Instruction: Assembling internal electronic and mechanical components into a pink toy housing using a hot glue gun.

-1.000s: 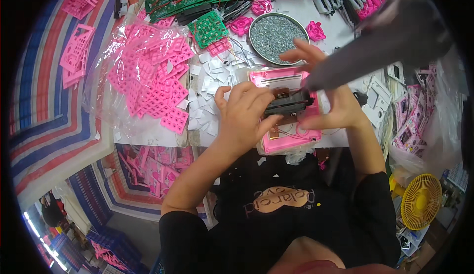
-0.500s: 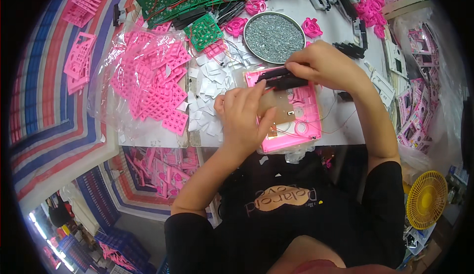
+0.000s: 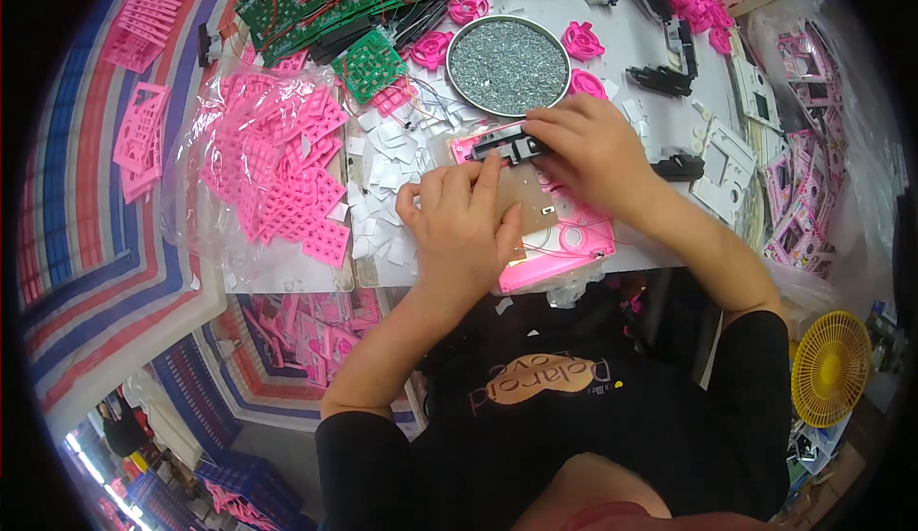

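Observation:
A pink plastic housing (image 3: 559,271) lies at the table's near edge, with a brown circuit board (image 3: 526,201) and thin wires inside. Across its far end is a long black plastic part (image 3: 521,149) with grey pieces. My right hand (image 3: 593,153) grips the right end of this part, fingers bent over it. From the other side my left hand (image 3: 459,211) presses its fingertips against the part's near edge, while its thumb rests over the board. The left side of the housing is hidden under my left hand.
Beyond the housing stands a round tin of small screws (image 3: 507,65). White paper pieces (image 3: 382,187) and a bag of pink key grids (image 3: 273,158) lie left. Green circuit boards (image 3: 325,15) with wires are piled at the back. White panels (image 3: 722,168) lie right.
The black part has turned, so its grey pieces now show. My right hand has come down flatter over its right end. The whole view has shifted slightly.

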A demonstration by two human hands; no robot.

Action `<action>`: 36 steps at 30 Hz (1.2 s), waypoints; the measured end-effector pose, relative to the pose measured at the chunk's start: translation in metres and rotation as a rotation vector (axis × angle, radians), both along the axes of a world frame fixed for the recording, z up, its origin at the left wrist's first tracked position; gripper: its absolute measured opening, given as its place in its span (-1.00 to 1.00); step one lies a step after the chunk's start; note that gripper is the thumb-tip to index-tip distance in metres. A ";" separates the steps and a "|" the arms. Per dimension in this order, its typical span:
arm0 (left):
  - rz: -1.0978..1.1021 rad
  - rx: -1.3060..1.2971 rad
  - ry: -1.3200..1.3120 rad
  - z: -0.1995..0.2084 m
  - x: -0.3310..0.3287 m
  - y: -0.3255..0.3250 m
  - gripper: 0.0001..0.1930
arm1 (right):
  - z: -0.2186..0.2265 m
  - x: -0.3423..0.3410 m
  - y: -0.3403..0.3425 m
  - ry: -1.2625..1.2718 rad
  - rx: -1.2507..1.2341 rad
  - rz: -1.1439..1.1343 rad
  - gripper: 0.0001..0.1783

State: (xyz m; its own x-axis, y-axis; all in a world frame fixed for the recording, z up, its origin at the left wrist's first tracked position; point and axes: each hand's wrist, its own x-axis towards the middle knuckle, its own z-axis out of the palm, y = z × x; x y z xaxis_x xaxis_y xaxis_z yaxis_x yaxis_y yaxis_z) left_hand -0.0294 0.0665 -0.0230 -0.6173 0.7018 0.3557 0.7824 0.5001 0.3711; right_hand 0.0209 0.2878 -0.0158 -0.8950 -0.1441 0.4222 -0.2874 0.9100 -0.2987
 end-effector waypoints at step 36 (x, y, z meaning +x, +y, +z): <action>-0.307 0.288 -0.286 0.029 -0.039 0.037 -0.93 | 0.083 -0.015 -0.016 0.007 -1.407 0.331 -0.34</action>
State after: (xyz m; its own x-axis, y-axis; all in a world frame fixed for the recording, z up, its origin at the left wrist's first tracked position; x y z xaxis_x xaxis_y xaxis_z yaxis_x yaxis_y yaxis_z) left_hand -0.0680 0.1031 0.0059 -0.4986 0.7645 0.4085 0.7243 0.1085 0.6809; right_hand 0.0054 0.2718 0.0675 -0.9008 0.1904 0.3903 -0.4282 -0.2392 -0.8715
